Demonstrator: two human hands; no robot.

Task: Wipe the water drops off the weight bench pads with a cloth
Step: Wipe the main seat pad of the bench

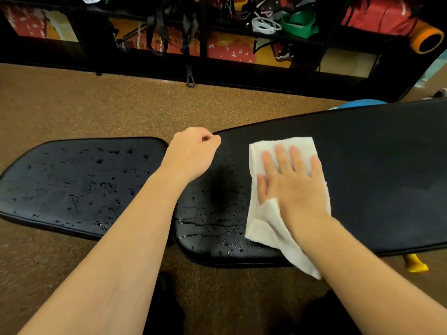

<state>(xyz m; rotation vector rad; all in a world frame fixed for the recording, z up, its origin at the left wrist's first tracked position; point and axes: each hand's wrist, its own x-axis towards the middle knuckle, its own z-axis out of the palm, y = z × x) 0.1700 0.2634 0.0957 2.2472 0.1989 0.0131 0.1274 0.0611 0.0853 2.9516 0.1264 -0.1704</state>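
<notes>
Your right hand (290, 182) presses flat, fingers straight, on the white cloth (262, 226) on the back pad (387, 177), which runs 9 to 3 o'clock. The remaining water drops (208, 223) lie at 9 o'clock of the cloth, reaching onto the seat pad (72, 180). Your left hand (193, 153), nearer them, is curled and holds nothing.

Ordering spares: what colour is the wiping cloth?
It's a white terry cloth, clearest in head view.

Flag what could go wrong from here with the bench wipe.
1. The seat pad is covered in drops and the cloth sits only on the back pad; the seat may get skipped.
2. The curled left hand lies at the back pad's wet end, likely in the wipe path.
3. The flat right hand covers part of the cloth, whose corner hangs off the near edge; it may streak rather than dry.
</notes>
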